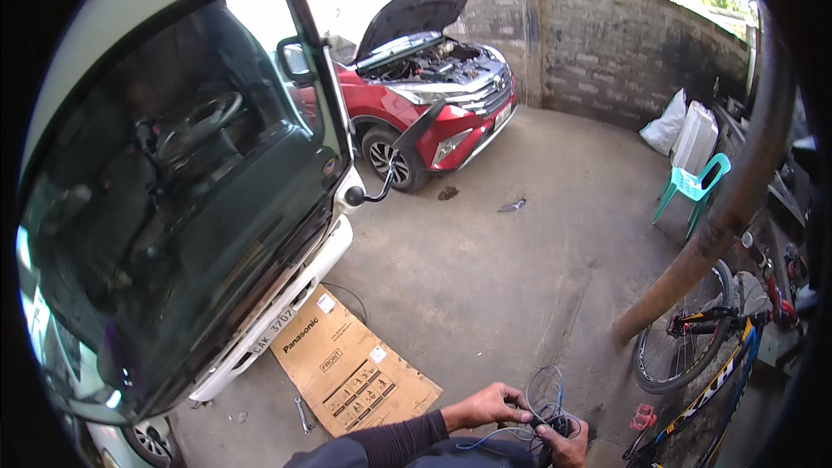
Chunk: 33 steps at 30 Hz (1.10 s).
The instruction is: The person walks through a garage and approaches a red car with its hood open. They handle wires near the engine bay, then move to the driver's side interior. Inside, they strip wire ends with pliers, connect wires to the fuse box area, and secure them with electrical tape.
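At the near edge, the left hand [492,406] pinches and the right hand [569,445] grips a tangled bundle of thin wires [555,423]; to the left, a cardboard sheet [355,368] lies by a white van [191,173]; far off stands a red car [390,100], hood [416,16] raised; near right, a bicycle [721,374]

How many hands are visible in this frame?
2: the left hand at the bottom, right of centre, and the right hand just to its right, both at a tangle of wires. Some fingers are partly hidden.
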Each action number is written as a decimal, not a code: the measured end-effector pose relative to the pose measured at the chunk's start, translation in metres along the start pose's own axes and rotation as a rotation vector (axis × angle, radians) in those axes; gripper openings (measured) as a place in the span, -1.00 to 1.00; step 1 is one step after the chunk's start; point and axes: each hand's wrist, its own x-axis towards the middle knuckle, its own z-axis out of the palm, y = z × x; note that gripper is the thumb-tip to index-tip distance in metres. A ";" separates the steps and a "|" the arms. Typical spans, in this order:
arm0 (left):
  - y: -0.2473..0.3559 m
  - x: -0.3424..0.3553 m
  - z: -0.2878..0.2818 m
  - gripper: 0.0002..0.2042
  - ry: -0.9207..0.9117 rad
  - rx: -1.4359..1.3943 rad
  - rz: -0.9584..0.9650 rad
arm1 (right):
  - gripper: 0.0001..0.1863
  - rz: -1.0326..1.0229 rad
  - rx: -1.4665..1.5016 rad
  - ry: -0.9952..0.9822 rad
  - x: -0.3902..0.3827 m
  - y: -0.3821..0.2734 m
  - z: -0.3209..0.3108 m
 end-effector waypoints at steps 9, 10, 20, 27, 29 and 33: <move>0.152 0.198 -0.218 -0.75 0.008 0.145 0.131 | -0.85 -0.029 -0.180 -0.045 0.326 -0.062 -0.001; 0.166 0.223 -0.249 -0.76 0.053 0.121 0.129 | -0.85 -0.043 -0.191 -0.064 0.376 -0.064 -0.001; 0.347 0.349 -0.487 -0.77 0.870 0.315 0.435 | -0.70 -0.045 -0.268 -0.509 0.793 -0.176 0.096; 0.438 0.416 -0.663 -0.81 1.319 0.345 0.359 | -0.70 -0.174 -0.639 -0.687 1.053 -0.179 0.188; 0.467 0.435 -0.712 -0.85 1.379 0.308 0.400 | -0.73 -0.169 -0.601 -0.779 1.115 -0.191 0.217; 0.520 0.470 -0.789 -0.89 1.479 0.253 0.397 | -0.71 -0.063 -0.619 -0.939 1.222 -0.229 0.264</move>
